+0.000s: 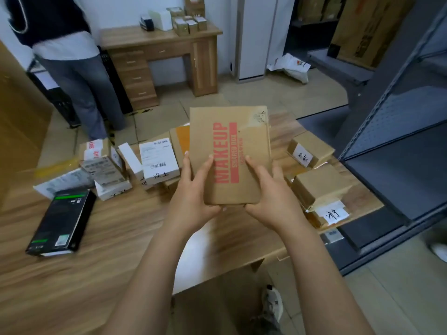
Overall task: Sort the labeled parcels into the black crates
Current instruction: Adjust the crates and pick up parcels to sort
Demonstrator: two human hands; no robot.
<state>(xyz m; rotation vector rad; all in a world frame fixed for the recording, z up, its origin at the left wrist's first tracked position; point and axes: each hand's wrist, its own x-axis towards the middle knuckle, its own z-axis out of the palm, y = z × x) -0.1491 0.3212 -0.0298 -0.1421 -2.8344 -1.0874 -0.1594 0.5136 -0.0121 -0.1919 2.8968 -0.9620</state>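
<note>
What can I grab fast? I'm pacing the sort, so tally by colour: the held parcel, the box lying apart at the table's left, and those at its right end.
Brown: 4, the held MAKEUP box, plus upper box, middle box, bottom box at right.
Black: 1, black box.
Total: 5.

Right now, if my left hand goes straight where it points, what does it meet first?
Your left hand already grips the MAKEUP box; beyond it, probably the orange-faced parcel, though depth is unclear.

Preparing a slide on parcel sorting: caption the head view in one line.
Left hand and right hand grip a cardboard box printed MAKEUP above a table of labeled parcels.
</note>
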